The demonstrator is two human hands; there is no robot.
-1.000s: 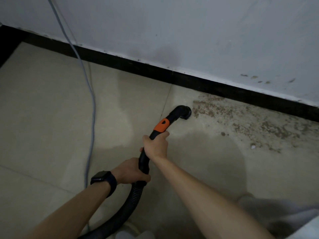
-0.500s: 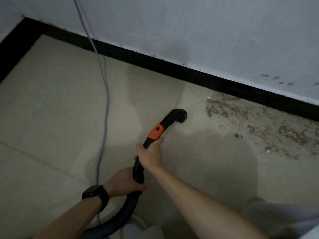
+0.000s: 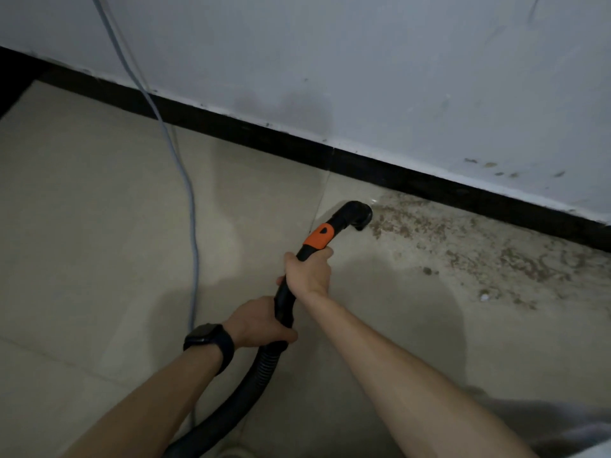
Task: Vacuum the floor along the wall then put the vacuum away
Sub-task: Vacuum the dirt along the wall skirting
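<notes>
Fingers (image 3: 320,256) of the right hand (image 3: 309,274) curl tightly round the black vacuum wand (image 3: 337,223), gripping it just below its orange collar (image 3: 318,239). The left hand (image 3: 259,322) sits lower and closer to the body, with its own fingers wrapped round the same tube where the rigid part meets the ribbed black hose (image 3: 261,368). The hose bends down and left out of the bottom of the view. A dark watch (image 3: 211,340) is on the left wrist.

The wand slants up and to the right, away from the person. Its angled nozzle (image 3: 357,215) rests on the beige tiled floor (image 3: 82,209), near the black baseboard (image 3: 231,127) but apart from it. The nozzle sits at the left edge of a brown, crumbly patch of dirt (image 3: 463,249) that spreads to the right along the baseboard, with a small white speck (image 3: 484,297) near its lower edge.

A grey cable (image 3: 191,209) hangs down the pale wall (image 3: 363,77) and runs across the floor, left of both hands. Grey fabric (image 3: 545,431) fills the lower right corner.
</notes>
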